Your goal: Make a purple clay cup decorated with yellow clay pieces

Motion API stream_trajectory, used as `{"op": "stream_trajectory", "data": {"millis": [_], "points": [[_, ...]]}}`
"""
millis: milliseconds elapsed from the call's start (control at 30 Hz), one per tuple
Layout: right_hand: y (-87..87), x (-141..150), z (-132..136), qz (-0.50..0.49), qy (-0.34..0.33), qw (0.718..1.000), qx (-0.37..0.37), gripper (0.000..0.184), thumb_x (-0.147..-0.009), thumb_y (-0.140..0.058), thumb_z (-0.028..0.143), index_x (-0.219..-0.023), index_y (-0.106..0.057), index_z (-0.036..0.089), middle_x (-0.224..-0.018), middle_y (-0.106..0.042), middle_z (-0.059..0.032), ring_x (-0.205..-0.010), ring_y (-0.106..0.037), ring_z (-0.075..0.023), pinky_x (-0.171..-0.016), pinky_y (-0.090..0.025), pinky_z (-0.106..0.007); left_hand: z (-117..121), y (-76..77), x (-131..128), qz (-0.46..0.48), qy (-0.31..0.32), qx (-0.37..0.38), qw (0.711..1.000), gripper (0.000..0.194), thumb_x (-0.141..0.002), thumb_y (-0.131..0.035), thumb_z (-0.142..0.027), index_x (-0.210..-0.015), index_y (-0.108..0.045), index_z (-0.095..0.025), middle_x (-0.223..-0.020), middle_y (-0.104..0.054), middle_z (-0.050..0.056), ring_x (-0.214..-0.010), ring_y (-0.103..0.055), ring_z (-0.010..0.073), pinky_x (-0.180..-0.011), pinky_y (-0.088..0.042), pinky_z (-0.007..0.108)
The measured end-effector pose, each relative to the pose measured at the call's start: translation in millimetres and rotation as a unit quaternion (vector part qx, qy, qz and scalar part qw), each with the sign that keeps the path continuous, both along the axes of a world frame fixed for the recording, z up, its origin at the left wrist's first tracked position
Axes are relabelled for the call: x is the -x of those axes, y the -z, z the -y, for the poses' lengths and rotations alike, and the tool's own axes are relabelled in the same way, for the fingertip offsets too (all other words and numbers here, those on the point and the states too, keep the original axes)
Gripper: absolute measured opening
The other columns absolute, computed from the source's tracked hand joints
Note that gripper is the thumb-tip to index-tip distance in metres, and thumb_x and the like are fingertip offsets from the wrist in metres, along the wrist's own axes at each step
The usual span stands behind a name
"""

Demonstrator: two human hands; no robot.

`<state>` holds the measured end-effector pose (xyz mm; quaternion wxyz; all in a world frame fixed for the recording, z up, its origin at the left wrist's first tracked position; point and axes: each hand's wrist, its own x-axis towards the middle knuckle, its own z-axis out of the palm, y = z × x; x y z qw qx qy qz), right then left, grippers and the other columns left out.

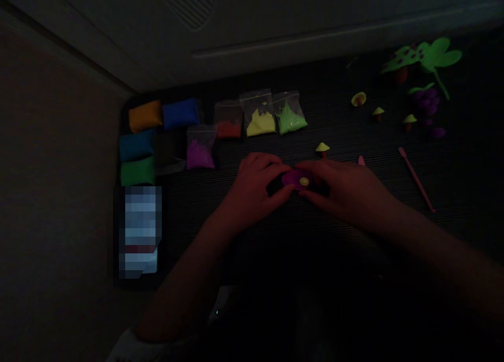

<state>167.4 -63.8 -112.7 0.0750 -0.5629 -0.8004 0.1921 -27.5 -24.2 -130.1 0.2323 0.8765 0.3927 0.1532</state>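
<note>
Between my two hands is a flattened piece of purple modelling clay (291,180) with a small yellow clay ball (304,181) on it. My left hand (258,186) pinches its left edge with thumb and fingers. From the other side, my right hand (342,186) grips the right edge, and its fingers partly cover the piece. Just beyond my right fingers stands a small clay mushroom (322,148) with a yellow cap and a reddish stem. Behind my right hand the tip of a pink tool (361,161) shows; the rest is hidden.
Bags of coloured clay, including yellow (260,121), light green (290,115) and purple (200,153), lie at the back left. A lit screen (142,231) is near the left edge. At right are a pink stick tool (417,180), more mushrooms (378,113), clay grapes (425,100) and a green clay shape (437,57).
</note>
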Motion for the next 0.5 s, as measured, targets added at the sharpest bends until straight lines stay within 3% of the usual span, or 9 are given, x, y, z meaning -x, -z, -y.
{"op": "stream_trajectory", "data": {"millis": [333, 500], "points": [[0.4, -0.5, -0.5, 0.0, -0.017, 1.0, -0.021, 0.036, -0.084, -0.047, 0.037, -0.116, -0.051, 0.021, -0.106, -0.062, -0.005, -0.092, -0.059, -0.0219, -0.076, -0.043, -0.035, 1.1, 3.9, -5.9, 0.03, -0.075, 0.002, 0.997, 0.022, -0.08, -0.057, -0.038, -0.092, -0.066, -0.021, -0.089, -0.064, 0.002, -0.09, -0.053, 0.0171, -0.081, -0.04, 0.033], [-0.4, -0.6, 0.6, 0.003, -0.017, 1.0, -0.024, 0.035, -0.083, -0.048, 0.034, -0.115, -0.052, 0.021, -0.106, -0.062, -0.0058, -0.092, -0.059, -0.0223, -0.076, -0.042, -0.035, -0.1, 4.4, -7.5, 0.024, -0.077, 0.003, 0.997, 0.016, -0.081, -0.056, -0.031, -0.086, -0.067, -0.021, -0.086, -0.065, 0.001, -0.088, -0.055, 0.0168, -0.08, -0.04, 0.033]]}}
